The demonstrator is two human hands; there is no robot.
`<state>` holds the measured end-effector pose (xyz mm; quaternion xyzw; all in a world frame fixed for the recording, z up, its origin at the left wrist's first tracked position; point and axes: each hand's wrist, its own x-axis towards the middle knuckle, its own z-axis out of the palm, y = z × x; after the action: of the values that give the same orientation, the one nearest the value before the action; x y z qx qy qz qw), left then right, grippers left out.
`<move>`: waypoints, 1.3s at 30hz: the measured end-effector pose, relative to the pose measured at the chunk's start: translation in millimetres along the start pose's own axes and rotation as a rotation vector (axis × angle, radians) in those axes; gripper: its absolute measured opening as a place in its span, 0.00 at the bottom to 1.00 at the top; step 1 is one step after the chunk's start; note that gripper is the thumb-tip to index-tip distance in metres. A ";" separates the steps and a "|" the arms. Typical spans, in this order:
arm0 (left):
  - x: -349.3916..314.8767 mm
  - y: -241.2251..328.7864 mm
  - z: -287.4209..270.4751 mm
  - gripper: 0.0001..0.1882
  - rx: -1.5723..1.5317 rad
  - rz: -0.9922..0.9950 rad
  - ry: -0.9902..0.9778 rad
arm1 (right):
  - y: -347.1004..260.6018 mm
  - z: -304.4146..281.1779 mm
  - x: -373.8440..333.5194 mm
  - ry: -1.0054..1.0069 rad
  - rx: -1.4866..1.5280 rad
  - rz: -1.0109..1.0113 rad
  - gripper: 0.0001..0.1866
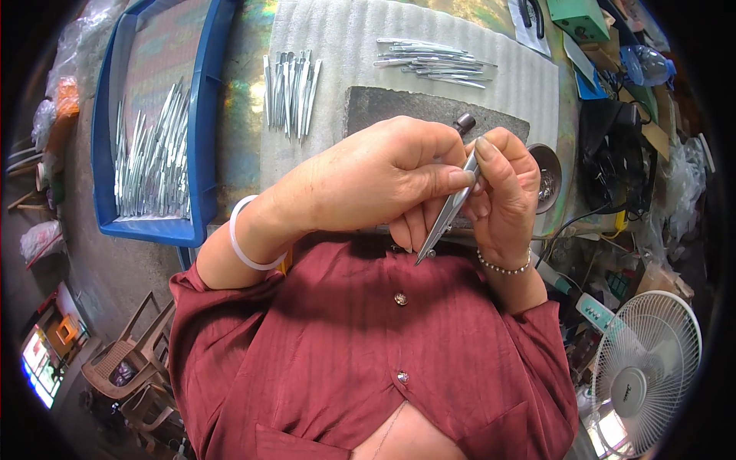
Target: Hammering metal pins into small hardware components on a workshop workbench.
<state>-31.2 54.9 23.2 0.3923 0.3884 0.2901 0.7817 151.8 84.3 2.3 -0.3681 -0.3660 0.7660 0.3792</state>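
Note:
In front of my chest, both hands hold one slim, tapered silver metal tool, shaped somewhat like tweezers. It is tilted, with its pointed end down toward my shirt. My left hand, with a white bangle at the wrist, has its thumb pressed on the upper part; its other fingers curl behind. My right hand, wearing a beaded bracelet, pinches the upper end between thumb and fingers. Beneath the hands lies a dark flat block. A black cylindrical tool end shows just behind the fingers; the rest is hidden.
A blue tray at the left holds many slim metal pieces. Two more groups, an upright bunch and a sideways bunch, rest on a foam sheet. Right of my hands is a bowl of small parts. A fan stands lower right.

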 end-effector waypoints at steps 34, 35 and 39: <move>-32.8 -56.3 13.5 0.15 0.352 0.570 0.805 | -87.9 -133.4 156.4 0.129 -1.048 -0.267 0.13; -33.0 -62.3 12.4 0.15 0.446 0.557 0.845 | -82.1 -145.5 168.0 0.124 -1.047 -0.272 0.13; -27.5 -74.8 13.0 0.13 0.616 0.517 0.831 | -61.1 -167.4 183.9 0.166 -1.445 -0.213 0.13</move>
<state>-23.8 -10.1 -24.0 0.5370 0.6208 0.4750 0.3172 230.5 315.0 -76.3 -0.5456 -0.7835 0.2621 0.1406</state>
